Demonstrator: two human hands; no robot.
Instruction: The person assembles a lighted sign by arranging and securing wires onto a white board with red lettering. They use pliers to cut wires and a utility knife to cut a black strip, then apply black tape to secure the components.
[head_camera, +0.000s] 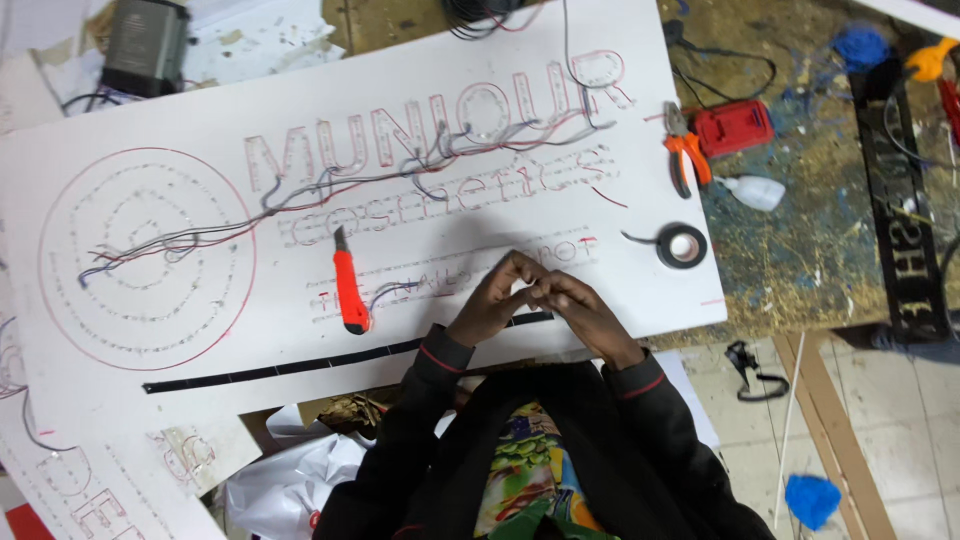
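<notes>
Both hands meet over the near edge of the white sign board (120, 150): the left hand (492, 303) and the right hand (578, 308) have their fingertips pinched together on something small, too small to make out, though it may be a bit of the black tape strip (300, 364) that lies along the board's near edge and runs up to the hands. Neither hand is open; both are closed in a fine pinch. An orange utility knife (349, 288) lies on the board just left of the hands, and a roll of black electrical tape (682, 245) sits to their right, with a loose tail. Red and dark wires (330, 180) trail across the outlined letters and the ringed circle on the board. The step in hand looks like fine fingertip work on tape or a wire end, and it seems to call for steady fingers held close above the board. Orange-handled pliers (685, 150) rest near the far right edge.
</notes>
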